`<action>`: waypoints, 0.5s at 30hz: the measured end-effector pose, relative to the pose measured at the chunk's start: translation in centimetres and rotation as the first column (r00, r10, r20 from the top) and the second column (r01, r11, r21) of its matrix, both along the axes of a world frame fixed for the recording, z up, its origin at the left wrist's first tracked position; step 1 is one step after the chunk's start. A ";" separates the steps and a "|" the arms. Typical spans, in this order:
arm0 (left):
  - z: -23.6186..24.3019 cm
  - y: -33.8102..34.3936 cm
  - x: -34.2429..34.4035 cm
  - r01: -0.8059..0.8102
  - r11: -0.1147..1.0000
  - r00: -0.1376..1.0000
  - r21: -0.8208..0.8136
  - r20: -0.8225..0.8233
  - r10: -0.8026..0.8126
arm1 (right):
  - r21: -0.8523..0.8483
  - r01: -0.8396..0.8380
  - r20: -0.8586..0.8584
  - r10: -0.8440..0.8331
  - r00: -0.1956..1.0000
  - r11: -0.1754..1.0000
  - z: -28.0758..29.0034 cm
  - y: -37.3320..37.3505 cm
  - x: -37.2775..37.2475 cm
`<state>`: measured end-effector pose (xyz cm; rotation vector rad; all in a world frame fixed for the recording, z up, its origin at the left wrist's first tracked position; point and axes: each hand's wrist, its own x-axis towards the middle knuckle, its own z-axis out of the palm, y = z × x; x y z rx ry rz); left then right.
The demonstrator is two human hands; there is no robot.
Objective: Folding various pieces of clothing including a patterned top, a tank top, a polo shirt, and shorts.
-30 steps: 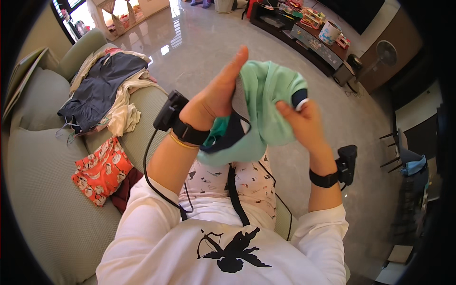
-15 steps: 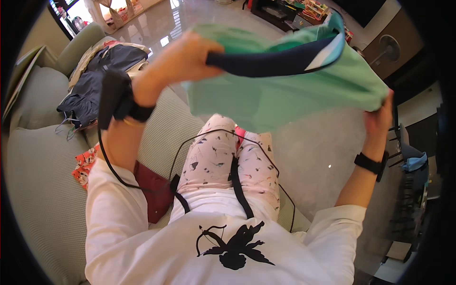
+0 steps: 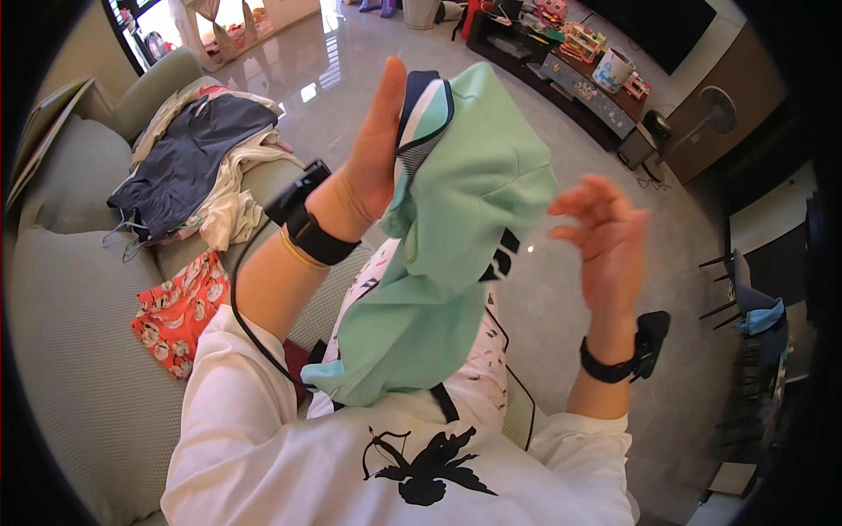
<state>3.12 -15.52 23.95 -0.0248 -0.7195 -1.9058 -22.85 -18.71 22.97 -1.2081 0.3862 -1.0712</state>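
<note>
A mint-green shirt [image 3: 447, 228] hangs in front of me, bunched and draped down over my lap. Its edge band is navy, white and light blue, and part of a black print shows on its right side. My left hand [image 3: 377, 149] holds it up by the banded edge, thumb pointing up and the other fingers hidden behind the cloth. To the right of the shirt, my right hand [image 3: 602, 241] is raised apart from it, fingers loosely spread and slightly curled, holding nothing.
On the grey-green sofa [image 3: 74, 307] to my left lie a pile of dark blue and cream clothes [image 3: 189, 162] and a red patterned garment [image 3: 181, 307]. A low cabinet [image 3: 570, 83] and a fan [image 3: 715, 110] stand far right. A black cable [image 3: 241, 320] runs along my left arm.
The shirt was stretched wide between both hands; now it hangs bunched from my left hand, closer to me. My right hand has let go and moved inward.
</note>
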 end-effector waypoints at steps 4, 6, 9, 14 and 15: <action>0.2 0.1 -0.7 -0.071 0.996 0.996 0.058 -0.046 0.074 | -0.211 0.054 -0.263 -0.110 0.959 0.976 -1.1 2.1 1.7; 0.5 0.1 -0.9 -0.093 0.996 0.990 0.001 -0.105 0.092 | -0.211 0.192 0.222 -0.145 0.964 0.958 -1.0 2.7 2.2; 1.1 0.1 -1.4 -0.211 0.977 0.977 0.015 -0.026 0.212 | -0.585 0.307 -0.077 -0.427 0.901 0.751 0.0 4.4 3.1; 1.7 0.8 -2.8 -0.224 0.972 0.972 0.078 -0.058 0.228 | -0.673 0.219 -0.135 -0.409 0.902 0.706 1.4 4.4 4.0; 1.6 1.1 -3.0 -0.263 0.959 0.964 0.100 -0.014 0.266 | -0.584 0.127 -0.372 -0.404 0.836 0.802 0.7 3.7 4.7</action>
